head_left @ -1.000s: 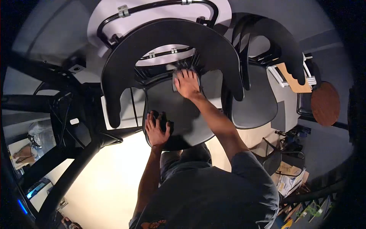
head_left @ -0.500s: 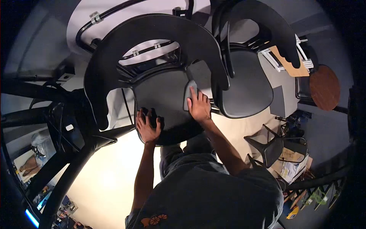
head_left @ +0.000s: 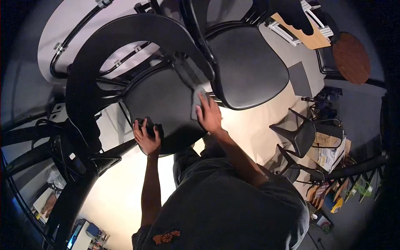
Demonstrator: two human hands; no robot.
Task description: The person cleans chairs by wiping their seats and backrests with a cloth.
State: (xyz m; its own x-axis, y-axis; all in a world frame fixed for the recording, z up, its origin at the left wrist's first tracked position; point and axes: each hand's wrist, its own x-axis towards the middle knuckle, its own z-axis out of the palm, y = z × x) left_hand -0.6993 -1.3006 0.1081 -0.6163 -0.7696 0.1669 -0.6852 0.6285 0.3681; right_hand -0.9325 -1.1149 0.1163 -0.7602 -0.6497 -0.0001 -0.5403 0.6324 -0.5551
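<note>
A black chair (head_left: pixel 160 104) with a wide curved backrest stands in front of me. My left hand (head_left: pixel 148 139) rests with spread fingers on the front left edge of its padded seat, casting a dark shadow there. Along the seat's right edge, my right hand (head_left: pixel 210 114) presses a flat grey piece that looks like a cloth (head_left: pixel 197 102). Its fingers are partly stretched over the cloth, and the underside of the grip is hidden.
A second black chair (head_left: pixel 250 66) stands close on the right. Behind is a pale round tabletop (head_left: pixel 50 50) on its side with black tubing. Black frames (head_left: pixel 79 179) lie at left. A brown round stool top (head_left: pixel 352 58) and dark chairs (head_left: pixel 302 137) are at right.
The view has turned, so the chairs and tabletop appear shifted left. My right hand remains at the seat's right edge with the grey cloth; my left hand stays on the front left edge.
</note>
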